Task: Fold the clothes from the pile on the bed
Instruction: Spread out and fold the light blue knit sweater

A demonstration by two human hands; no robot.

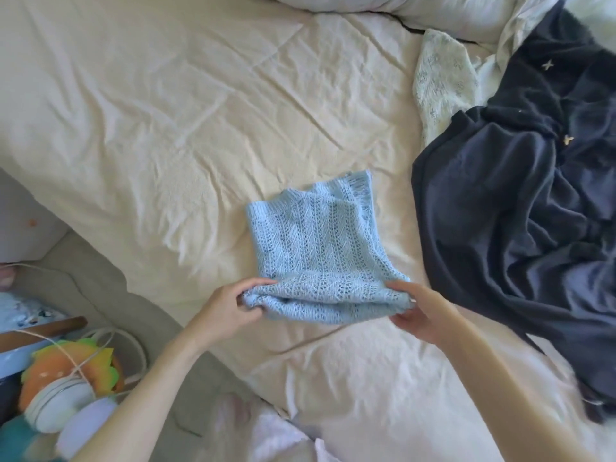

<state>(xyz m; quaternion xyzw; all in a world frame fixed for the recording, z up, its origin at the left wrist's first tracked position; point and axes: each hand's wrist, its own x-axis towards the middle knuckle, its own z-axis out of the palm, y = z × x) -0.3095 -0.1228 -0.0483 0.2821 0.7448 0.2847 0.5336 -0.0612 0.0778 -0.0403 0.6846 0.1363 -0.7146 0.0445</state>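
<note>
Light-blue knit garment, an openwork piece already folded into a compact rectangle, lay on the cream bedsheet near the bed's near edge, about midway along it. Its near end was doubled up into a thick roll. The left hand pinched the left corner of that roll, fingers curled into the knit. The right hand gripped the right corner, thumb on top and fingers apparently tucked beneath. Just beside the knit, toward the bed's right edge, a dark navy garment sprawled unfolded over a pale patterned cloth. White pillows sat at the far edge.
</note>
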